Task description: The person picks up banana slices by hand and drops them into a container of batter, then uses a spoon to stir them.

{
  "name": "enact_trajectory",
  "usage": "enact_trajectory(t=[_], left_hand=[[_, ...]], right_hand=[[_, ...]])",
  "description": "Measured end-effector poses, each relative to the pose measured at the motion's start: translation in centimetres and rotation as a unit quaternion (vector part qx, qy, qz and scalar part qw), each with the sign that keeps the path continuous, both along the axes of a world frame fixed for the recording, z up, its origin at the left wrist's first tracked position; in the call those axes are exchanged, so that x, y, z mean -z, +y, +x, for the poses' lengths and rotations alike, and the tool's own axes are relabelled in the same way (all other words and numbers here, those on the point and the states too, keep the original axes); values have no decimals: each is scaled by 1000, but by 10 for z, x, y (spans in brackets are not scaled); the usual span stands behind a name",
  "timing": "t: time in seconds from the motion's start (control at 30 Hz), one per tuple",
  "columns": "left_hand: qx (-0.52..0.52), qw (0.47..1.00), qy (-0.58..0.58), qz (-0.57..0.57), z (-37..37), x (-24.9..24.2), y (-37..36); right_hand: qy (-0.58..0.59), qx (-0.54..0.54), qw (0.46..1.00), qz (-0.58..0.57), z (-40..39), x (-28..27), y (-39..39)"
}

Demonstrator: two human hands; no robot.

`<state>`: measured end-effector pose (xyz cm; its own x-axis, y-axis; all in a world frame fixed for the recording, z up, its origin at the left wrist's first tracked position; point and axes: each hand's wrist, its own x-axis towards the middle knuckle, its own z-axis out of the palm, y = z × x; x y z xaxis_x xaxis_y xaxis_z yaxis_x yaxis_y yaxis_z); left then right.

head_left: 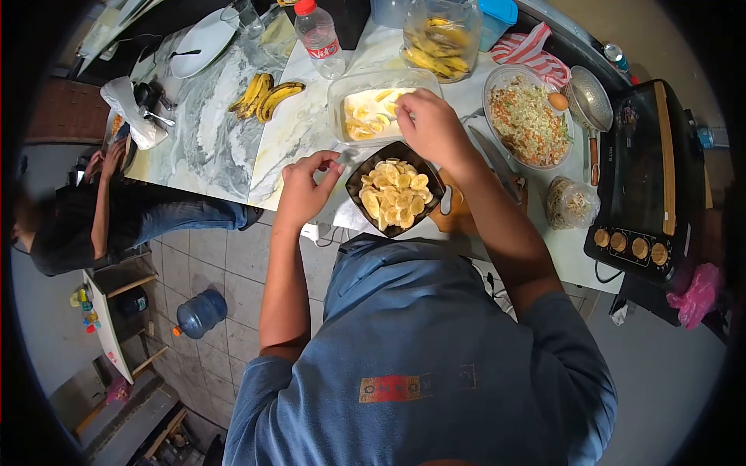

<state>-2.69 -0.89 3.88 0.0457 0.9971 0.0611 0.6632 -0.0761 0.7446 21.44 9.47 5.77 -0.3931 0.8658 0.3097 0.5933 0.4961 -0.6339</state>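
Note:
A dark, angular bowl (395, 193) full of banana slices (396, 186) stands at the counter's near edge. Behind it is a clear plastic container (339, 116) with a pale layer and several banana slices on top. My right hand (432, 128) reaches over the container's right part, its fingers bent together; whatever they hold is too small to make out. My left hand (308, 186) hovers left of the bowl, thumb and fingers curved with a gap between them, and nothing shows in it.
Bananas (266, 96) lie at the left, near a water bottle (318, 39). On the right are a plate of chopped food (528, 116), a knife, a bagged item (573, 203) and a toaster oven (645, 171). Another person (70, 225) sits at far left.

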Motion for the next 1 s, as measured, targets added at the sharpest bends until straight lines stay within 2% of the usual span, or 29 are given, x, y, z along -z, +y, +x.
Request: enact_trajectory(t=[0.17, 0.33, 0.4, 0.53, 0.67, 0.77, 0.87, 1.0], left_hand=[[-31, 998, -36, -30, -2, -2, -2], [-31, 999, -39, -7, -7, -3, 0], [-23, 999, -38, -11, -6, -3, 2], [-3, 1000, -30, -10, 1, -3, 4], [18, 999, -43, -5, 6, 2, 7], [21, 999, -36, -30, 11, -2, 8], [28, 998, -40, -30, 13, -1, 7], [23, 998, -51, -24, 12, 3, 5]], right_hand=[[-53, 5, 998, 30, -13, 16, 26], [-42, 6, 999, 20, 12, 4, 12], [-39, 7, 997, -61, 20, -8, -1], [-64, -6, 993, -97, 33, -16, -29], [-26, -75, 988, -132, 39, 4, -54], [-25, -133, 987, -85, 34, 16, -66], [-83, -111, 987, -84, 30, 17, -71], [-83, -98, 985, -118, 28, 12, -72]])
